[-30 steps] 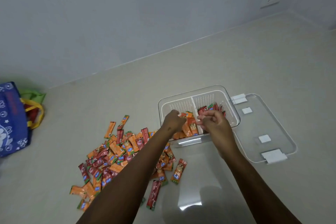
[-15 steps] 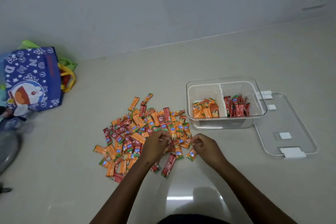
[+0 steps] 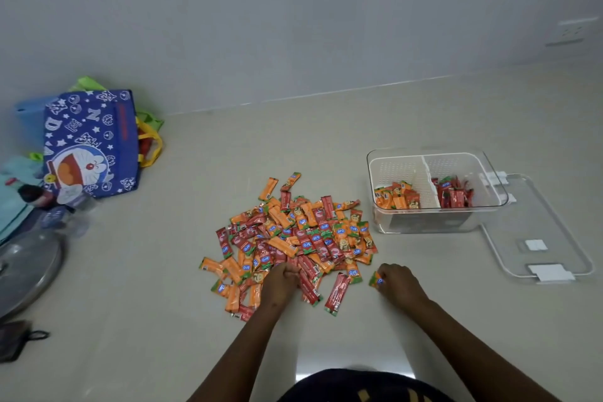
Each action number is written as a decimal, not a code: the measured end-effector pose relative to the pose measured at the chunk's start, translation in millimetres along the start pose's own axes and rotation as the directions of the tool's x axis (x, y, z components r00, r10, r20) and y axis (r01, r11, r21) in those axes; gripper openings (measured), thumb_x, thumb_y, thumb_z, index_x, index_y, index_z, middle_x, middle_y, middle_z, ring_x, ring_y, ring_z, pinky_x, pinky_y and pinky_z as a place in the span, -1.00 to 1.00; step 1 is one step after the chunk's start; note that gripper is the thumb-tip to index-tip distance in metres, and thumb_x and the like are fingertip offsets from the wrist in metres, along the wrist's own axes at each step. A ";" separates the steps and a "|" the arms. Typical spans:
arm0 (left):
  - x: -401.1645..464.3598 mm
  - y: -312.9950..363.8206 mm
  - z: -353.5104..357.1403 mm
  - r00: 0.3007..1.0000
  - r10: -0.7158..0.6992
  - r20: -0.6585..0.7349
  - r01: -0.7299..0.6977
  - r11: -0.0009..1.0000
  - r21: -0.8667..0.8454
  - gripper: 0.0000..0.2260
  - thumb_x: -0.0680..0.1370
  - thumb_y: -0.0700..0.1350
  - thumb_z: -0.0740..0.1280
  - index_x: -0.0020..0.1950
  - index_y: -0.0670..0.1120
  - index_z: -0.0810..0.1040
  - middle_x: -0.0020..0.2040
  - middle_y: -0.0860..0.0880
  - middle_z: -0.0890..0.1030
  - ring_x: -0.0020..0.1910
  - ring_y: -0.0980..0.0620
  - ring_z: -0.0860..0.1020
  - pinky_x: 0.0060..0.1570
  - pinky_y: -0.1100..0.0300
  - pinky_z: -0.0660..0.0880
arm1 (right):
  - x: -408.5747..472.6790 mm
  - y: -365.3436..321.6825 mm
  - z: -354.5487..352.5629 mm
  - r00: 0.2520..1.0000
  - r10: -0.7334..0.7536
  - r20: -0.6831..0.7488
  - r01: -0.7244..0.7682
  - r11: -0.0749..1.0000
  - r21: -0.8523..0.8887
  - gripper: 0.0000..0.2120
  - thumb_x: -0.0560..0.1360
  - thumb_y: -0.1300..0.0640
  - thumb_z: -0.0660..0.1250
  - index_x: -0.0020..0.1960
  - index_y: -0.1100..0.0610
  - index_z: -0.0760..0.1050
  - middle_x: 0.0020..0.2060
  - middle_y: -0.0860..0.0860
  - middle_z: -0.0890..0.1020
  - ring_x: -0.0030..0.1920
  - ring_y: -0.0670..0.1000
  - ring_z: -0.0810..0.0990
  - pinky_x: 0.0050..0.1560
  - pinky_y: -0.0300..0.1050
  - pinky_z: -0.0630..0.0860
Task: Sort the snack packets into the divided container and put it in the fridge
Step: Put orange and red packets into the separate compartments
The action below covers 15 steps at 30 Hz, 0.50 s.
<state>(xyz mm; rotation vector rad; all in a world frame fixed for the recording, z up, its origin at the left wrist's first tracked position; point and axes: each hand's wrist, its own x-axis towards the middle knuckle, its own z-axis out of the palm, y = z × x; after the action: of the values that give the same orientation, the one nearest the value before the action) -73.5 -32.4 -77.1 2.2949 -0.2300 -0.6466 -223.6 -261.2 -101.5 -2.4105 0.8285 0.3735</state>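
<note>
Snack packets [image 3: 287, 238] (loose pile) under hands [image 3: 339, 282]

Our left fingers [image 3: 287, 272] rest on the pile [image 3: 290, 238]; the container [image 3: 434, 192] lies beyond our right fingers [image 3: 386, 274], lid [image 3: 535, 232] rightward.

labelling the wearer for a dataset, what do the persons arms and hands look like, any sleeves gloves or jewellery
Both forearms are bare as far as the frame shows: no sleeves, gloves, watch or bracelets. No rings can be made out on the left hand or the right hand, though the fingers are too small to be sure. Dark clothing with yellowish markings shows at the bottom edge.
</note>
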 end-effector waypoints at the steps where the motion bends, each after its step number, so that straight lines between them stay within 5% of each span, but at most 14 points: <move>1: 2.4 -4.7 -0.6 1.000 0.011 -0.013 -0.011 1.000 0.004 -0.84 0.57 -0.17 0.22 -0.06 -0.01 0.59 -0.04 -0.01 0.64 -0.04 -0.02 0.59 -0.01 0.09 0.54 | -2.0 -5.1 0.4 1.000 0.018 0.014 -0.018 1.000 -0.016 -0.89 0.46 0.05 0.33 -0.07 0.06 0.54 -0.05 0.07 0.60 0.05 0.13 0.53 -0.11 -0.10 0.39; 4: 13.0 -6.5 -5.1 0.993 0.088 -0.079 -0.085 0.996 0.035 -0.82 0.57 -0.23 0.19 -0.03 -0.06 0.58 -0.06 0.01 0.63 -0.08 -0.01 0.57 -0.15 0.16 0.49 | -10.8 -24.4 -2.3 1.000 -0.006 0.018 0.005 1.000 0.028 -0.88 0.52 0.01 0.28 -0.15 0.03 0.51 -0.11 0.03 0.52 0.03 0.12 0.52 -0.11 -0.10 0.35; 7: 30.8 -2.0 -17.4 0.938 0.307 -0.160 -0.266 0.935 0.235 -0.76 0.53 -0.23 0.18 0.02 -0.08 0.63 -0.01 -0.01 0.63 0.00 -0.02 0.54 -0.08 0.18 0.45 | -17.7 -47.2 -6.7 1.000 -0.015 0.025 0.007 0.957 0.291 -0.78 0.57 0.07 0.24 -0.26 0.01 0.38 -0.29 -0.02 0.55 -0.20 0.07 0.61 -0.19 -0.11 0.45; 9: 44.8 -2.8 -25.8 0.894 0.444 -0.058 -0.382 0.824 0.419 -0.73 0.49 -0.16 0.22 0.12 -0.03 0.62 0.10 -0.01 0.64 0.08 -0.05 0.50 0.01 0.12 0.45 | -20.8 -62.2 -10.1 0.999 0.008 0.037 -0.024 0.892 0.451 -0.88 0.60 0.07 0.20 -0.10 0.03 0.44 -0.20 0.00 0.62 -0.24 -0.02 0.60 -0.26 -0.19 0.49; 12: 61.3 -6.6 -34.4 0.873 0.460 0.162 -0.441 0.606 0.662 -0.64 0.47 -0.20 0.29 0.25 0.03 0.52 0.21 0.03 0.57 0.14 -0.03 0.44 0.03 0.08 0.43 | -23.4 -81.0 -10.7 1.000 0.007 0.029 -0.023 0.794 0.607 -0.82 0.57 0.00 0.26 0.14 0.00 0.43 -0.04 -0.03 0.64 -0.13 -0.07 0.63 -0.26 -0.22 0.52; 15: 67.1 -7.4 -38.3 0.866 0.443 0.233 -0.456 0.507 0.731 -0.64 0.47 -0.29 0.26 0.25 -0.04 0.50 0.20 -0.04 0.55 0.19 -0.09 0.43 0.12 0.02 0.39 | -22.4 -94.5 -5.0 0.998 0.054 0.044 -0.070 0.748 0.660 -0.74 0.50 0.00 0.36 0.10 0.13 0.47 -0.04 0.06 0.65 -0.06 0.07 0.65 -0.11 -0.01 0.57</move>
<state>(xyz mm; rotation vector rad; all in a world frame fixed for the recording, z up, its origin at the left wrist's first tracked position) 3.5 -26.9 -84.6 2.8340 -1.3109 -0.2918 -180.7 -191.7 -48.7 -1.7075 0.8535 0.0938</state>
